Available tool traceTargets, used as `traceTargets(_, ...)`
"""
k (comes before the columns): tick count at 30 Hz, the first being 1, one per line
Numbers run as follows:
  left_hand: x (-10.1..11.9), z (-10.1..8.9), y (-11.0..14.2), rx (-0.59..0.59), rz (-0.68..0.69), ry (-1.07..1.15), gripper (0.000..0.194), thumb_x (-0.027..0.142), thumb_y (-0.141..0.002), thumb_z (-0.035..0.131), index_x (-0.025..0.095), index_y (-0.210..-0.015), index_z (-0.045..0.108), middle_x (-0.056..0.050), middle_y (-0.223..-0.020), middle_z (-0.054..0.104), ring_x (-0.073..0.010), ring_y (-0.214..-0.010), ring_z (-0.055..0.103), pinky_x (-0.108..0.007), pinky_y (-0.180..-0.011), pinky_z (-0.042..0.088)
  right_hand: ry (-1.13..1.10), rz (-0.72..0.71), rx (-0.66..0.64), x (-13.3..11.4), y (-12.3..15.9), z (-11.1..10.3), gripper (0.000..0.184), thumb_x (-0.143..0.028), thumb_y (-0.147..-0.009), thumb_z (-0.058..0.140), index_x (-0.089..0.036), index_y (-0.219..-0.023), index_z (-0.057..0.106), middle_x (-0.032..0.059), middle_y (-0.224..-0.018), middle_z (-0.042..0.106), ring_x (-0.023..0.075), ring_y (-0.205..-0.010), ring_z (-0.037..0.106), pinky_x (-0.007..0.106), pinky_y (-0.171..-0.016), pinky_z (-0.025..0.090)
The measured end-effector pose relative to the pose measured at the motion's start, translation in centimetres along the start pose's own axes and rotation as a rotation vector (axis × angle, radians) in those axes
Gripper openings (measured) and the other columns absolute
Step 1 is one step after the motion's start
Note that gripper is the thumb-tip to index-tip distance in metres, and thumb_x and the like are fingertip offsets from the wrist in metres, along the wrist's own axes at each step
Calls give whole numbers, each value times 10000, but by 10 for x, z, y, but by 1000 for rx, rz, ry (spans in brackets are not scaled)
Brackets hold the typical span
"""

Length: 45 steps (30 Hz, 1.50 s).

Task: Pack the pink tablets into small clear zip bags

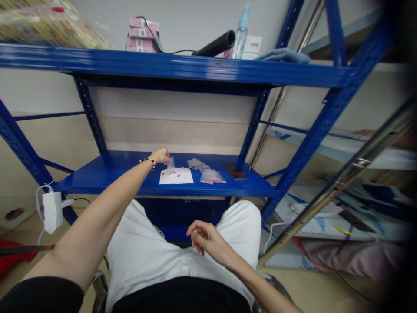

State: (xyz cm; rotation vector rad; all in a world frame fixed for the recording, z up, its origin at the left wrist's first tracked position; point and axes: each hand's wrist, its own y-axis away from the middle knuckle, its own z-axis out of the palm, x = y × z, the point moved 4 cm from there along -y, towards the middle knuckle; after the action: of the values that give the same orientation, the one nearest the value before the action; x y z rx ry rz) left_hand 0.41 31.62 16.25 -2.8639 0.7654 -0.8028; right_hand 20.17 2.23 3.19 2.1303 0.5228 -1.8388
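left hand (160, 155) pinching small clear bag (170, 163) at far edge of low blue shelf (250, 187); right hand (204, 237) loosely curled, empty, over white trousers (143, 252).

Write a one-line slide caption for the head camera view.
Left hand at a small clear bag on a blue steel shelf; right hand over white trousers.

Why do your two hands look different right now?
The left hand is stretched out to the low blue shelf, beside a small clear bag, while the right hand hangs lower, over the white trousers, with curled fingers. The left wrist wears a beaded bracelet; the right wrist shows none. Both hands are bare.
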Motion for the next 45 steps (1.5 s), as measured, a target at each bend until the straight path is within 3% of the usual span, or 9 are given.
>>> traceTargets(13, 14, -49, -1, 84, -121, -76, 87, 190, -651, 695, 132, -589, 680, -28, -535, 635, -142, -568, 550, -226, -570, 380, 29, -9, 30, -12, 8, -6, 154, -282, -883, 530, -149, -913, 604, -8, -665, 586, 75, -489, 487, 171, -432, 373)
traceTargets(20, 29, -9, -12, 73, -95, 84, 152, 209, -800, 610, 88, -869, 671, -80, -738, 691, -118, -576, 590, -212, -548, 428, 33, 16, 5, -18, 10, 2, 185, -321, -894, 535, -156, -904, 618, -3, -671, 588, 87, -515, 494, 174, -441, 370)
traceTargets(23, 42, 18, -42, 76, -69, 143, 220, 192, -881, 497, 97, -1022, 636, -102, -866, 708, -111, -632, 617, -198, -546, 437, 40, 48, 22, -17, 8, 1, 175, -302, -900, 528, -162, -895, 632, -2, -665, 586, 87, -514, 487, 175, -458, 365)
traceTargets(27, 50, 52, -87, 51, -44, 140, 169, 157, -871, 524, 77, -938, 657, -92, -807, 704, -129, -668, 617, -208, -571, 445, 81, 92, 63, -8, 7, -2, 167, -236, -895, 504, -169, -883, 656, 4, -662, 605, 99, -549, 513, 180, -499, 365)
traceTargets(33, 43, 77, -149, -26, 41, 43, 251, 337, -920, 597, 123, -1048, 629, -61, -1024, 651, -179, -878, 637, -361, -770, 547, 103, 136, 114, 20, 0, -12, 159, -171, -844, 512, -180, -888, 664, -2, -668, 618, 103, -554, 508, 184, -513, 348)
traceTargets(37, 50, 87, -171, 6, 109, -20, 218, 214, -878, 626, 117, -1071, 651, -102, -1118, 631, -248, -1045, 592, -406, -916, 479, 148, 88, 209, 28, -26, -43, 183, -129, -839, 477, -181, -890, 646, 3, -695, 614, 120, -591, 530, 201, -539, 358)
traceTargets(40, 67, 90, -170, 102, 160, -26, 302, 78, -822, 590, 114, -1113, 662, -158, -1205, 590, -306, -1182, 503, -411, -1010, 382, 331, -45, 432, 13, -58, -93, 222, -134, -858, 460, -194, -989, 629, 15, -772, 605, 150, -695, 555, 234, -633, 402)
traceTargets(43, 89, 91, -148, 203, 193, 3, 397, 64, -852, 493, 157, -1221, 605, -153, -1264, 550, -287, -1219, 470, -420, -1039, 350, 640, -138, 731, -9, -90, -149, 270, -230, -927, 426, -193, -1118, 615, 74, -974, 614, 205, -875, 564, 316, -833, 426)
traceTargets(45, 103, 91, -116, 307, 201, 68, 416, 63, -872, 424, 173, -1245, 573, -133, -1236, 559, -255, -1190, 494, -398, -1031, 367, 842, -85, 851, -15, -110, -177, 331, -279, -936, 438, -178, -1203, 604, 114, -1070, 594, 247, -998, 540, 354, -903, 409)
